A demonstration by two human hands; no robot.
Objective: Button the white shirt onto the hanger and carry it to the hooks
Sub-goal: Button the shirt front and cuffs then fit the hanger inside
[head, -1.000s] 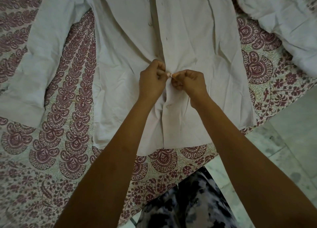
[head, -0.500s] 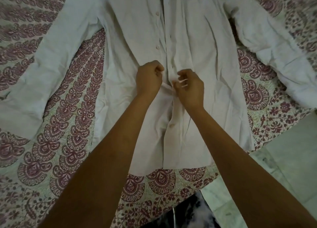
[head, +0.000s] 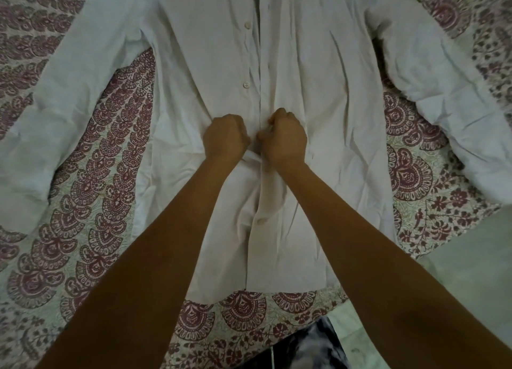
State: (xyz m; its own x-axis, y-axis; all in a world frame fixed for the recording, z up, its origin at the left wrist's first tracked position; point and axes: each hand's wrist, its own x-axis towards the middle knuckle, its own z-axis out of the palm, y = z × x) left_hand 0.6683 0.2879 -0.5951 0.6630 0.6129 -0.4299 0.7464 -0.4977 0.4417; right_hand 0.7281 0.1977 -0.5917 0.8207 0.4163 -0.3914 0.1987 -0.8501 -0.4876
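The white shirt (head: 318, 72) lies flat, front up, on a patterned bedsheet, sleeves spread to both sides. A small dark emblem marks its chest. My left hand (head: 225, 138) pinches the left placket edge at mid-front. My right hand (head: 284, 138) grips the opposite edge, knuckles almost touching the left hand. One button (head: 260, 221) below my hands is fastened. Several buttons (head: 245, 84) above them lie beside an open placket. No hanger or hooks are visible.
The maroon-patterned bedsheet (head: 91, 216) covers the bed; its edge runs along the lower right. Pale tiled floor (head: 465, 271) lies beyond it at the right. Dark patterned trousers (head: 310, 346) show at the bottom edge.
The view has tilted up, showing more of the chest and the emblem. Both hands have shifted slightly up the placket and closed into tight fists close together.
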